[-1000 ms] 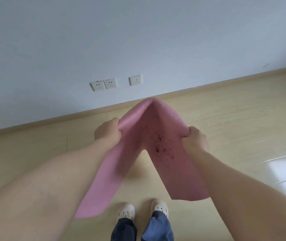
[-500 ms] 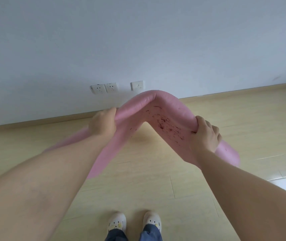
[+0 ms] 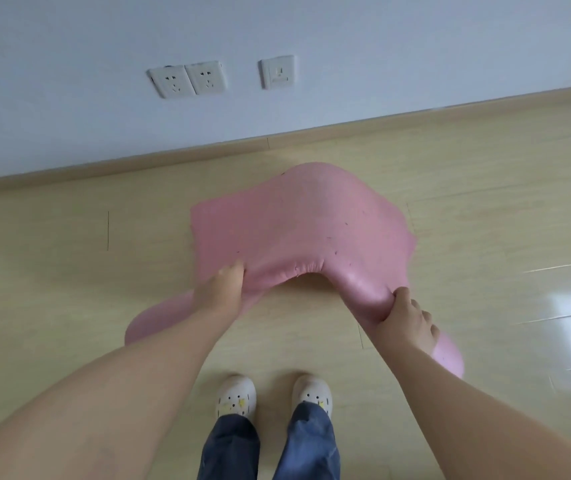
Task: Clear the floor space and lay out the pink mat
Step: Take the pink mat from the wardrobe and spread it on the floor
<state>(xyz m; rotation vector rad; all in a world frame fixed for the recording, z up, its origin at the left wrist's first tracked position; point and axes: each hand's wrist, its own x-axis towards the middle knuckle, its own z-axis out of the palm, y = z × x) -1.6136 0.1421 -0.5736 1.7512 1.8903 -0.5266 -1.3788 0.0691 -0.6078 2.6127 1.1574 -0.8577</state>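
In the head view, the left hand (image 3: 220, 292) and right hand (image 3: 407, 318) each curl tightly round the near edge of the pink mat (image 3: 298, 223). The mat arches between the grips and sags onto the floor (image 3: 69, 271) beyond them. It looks partly down, with flattening and release left to do.

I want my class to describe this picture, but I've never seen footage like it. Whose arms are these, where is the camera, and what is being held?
There is no machine here. A person wears a wide-angle camera on the head, looking forward and down, so you see their own arms. The left hand and right hand each grip the near edge of a pink mat, which is humped and not yet flat over the pale wooden floor. At the bottom are the person's white shoes. On the wall behind are three white wall plates.
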